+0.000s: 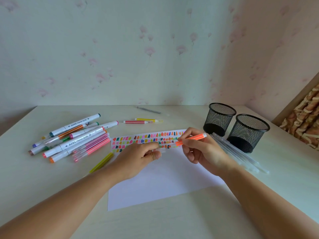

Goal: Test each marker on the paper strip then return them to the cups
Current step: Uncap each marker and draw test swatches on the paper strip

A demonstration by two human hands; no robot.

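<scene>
My right hand (198, 149) grips an orange marker (193, 138) over the right part of the paper strip (138, 141), which is covered in rows of colour swatches. My left hand (138, 157) pinches the marker's clear cap (164, 150) at its tip end; I cannot tell whether the cap is on or off. Two black mesh cups (220, 118) (247, 132) stand upright at the right, and I see no markers in them. A pile of white and pink markers (74, 137) lies at the left.
A white sheet (155, 185) lies under the strip. A yellow-green marker (101, 163) rests beside my left wrist. Red (136, 121) and yellow (146, 119) markers and a grey pen (150, 110) lie farther back. Several clear pens (238, 156) lie in front of the cups.
</scene>
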